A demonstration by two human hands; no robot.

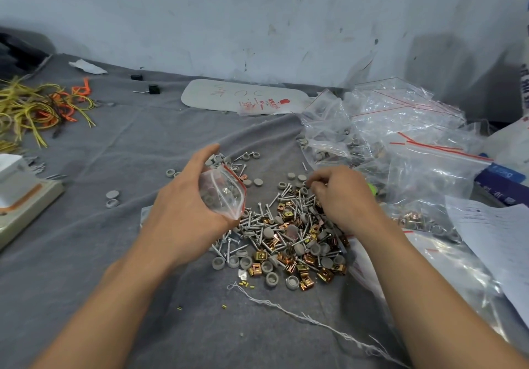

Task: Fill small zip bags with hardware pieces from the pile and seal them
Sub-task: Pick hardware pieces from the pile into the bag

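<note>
My left hand [186,202] grips a small clear zip bag [224,192] with a red seal strip, its mouth facing right and grey caps and screws inside. A pile of hardware [289,234] lies on the grey cloth: silver screws, grey round caps and brass-coloured clip nuts. My right hand [340,194] hovers over the pile's far right side with fingers curled down, pinching at small pieces; what it holds is hidden.
A heap of clear zip bags [395,134] fills the right side, with papers [495,240] by the right edge. Yellow and orange wires [40,105] lie far left, a white box [17,194] at the left edge, a loose white thread [300,314] in front.
</note>
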